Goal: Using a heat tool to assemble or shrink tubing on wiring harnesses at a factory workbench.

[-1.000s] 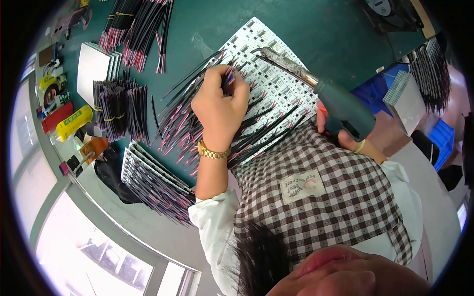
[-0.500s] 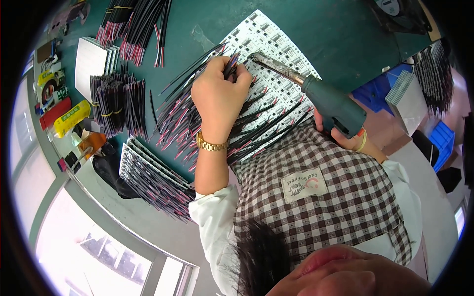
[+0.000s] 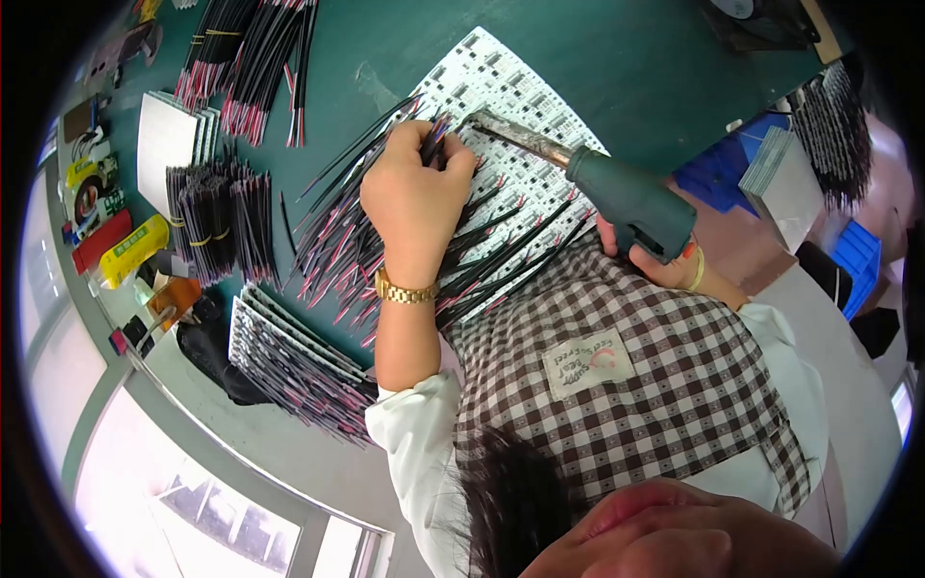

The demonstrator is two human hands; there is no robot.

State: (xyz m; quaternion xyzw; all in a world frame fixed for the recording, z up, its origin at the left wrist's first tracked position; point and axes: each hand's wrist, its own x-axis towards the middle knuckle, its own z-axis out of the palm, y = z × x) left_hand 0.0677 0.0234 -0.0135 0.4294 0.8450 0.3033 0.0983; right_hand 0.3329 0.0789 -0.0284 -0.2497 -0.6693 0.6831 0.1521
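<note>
At the left, a yellow cylinder [image 3: 135, 250] lies just beside a red item [image 3: 102, 241]. Below them, an amber piece [image 3: 175, 301] sits near a crumpled black item [image 3: 214, 364], with bright windows [image 3: 130, 472] beyond. A dark device [image 3: 756, 27] rests at the green surface's [image 3: 655, 77] upper right; a blue crate [image 3: 856, 268] stands farther right.
</note>
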